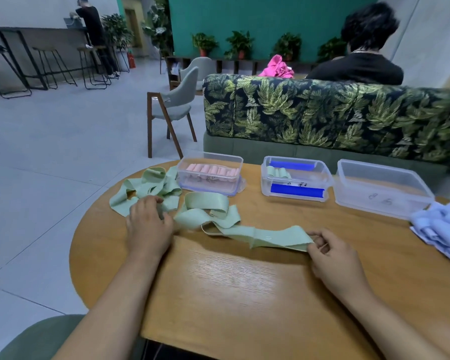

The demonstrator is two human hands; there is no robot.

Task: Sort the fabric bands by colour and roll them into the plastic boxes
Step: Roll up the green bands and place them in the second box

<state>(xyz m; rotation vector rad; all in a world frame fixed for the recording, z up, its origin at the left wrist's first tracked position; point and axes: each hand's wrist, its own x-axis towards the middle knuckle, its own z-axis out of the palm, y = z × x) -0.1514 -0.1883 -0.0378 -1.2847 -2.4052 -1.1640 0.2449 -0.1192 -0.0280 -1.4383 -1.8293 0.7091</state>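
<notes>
Head view: green sorting under way, roughly mid-task by my read.
Pink box [211, 155]: full row of pink rolls [211, 170] — looks done.
Middle box [264, 178]: a couple of green rolls [278, 172] at its left end, room to spare.
Right box [385, 167]: nothing visible inside; light blue not started, I'd say.
Green pile [151, 185]: loose and tangled on the tabletop [244, 281], just in front-left of the pink box; not yet rolled.
Light-blue bands [442, 227]: heaped at the tabletop's right edge, unrolled.
Green band [270, 236]: the one in hand — wide, flat, pale sage, soft woven look. Runs from the pile rightwards across the tabletop, looped near the pile, folded over once mid-length.
Right hand [333, 258]: fingers [320, 239] pinching the band's free end.
Left hand [148, 224]: on green fabric at the pile's edge, fingers curled down; cannot tell whether they grip or only press.
Left to do: most of the green, all the light blue.
</notes>
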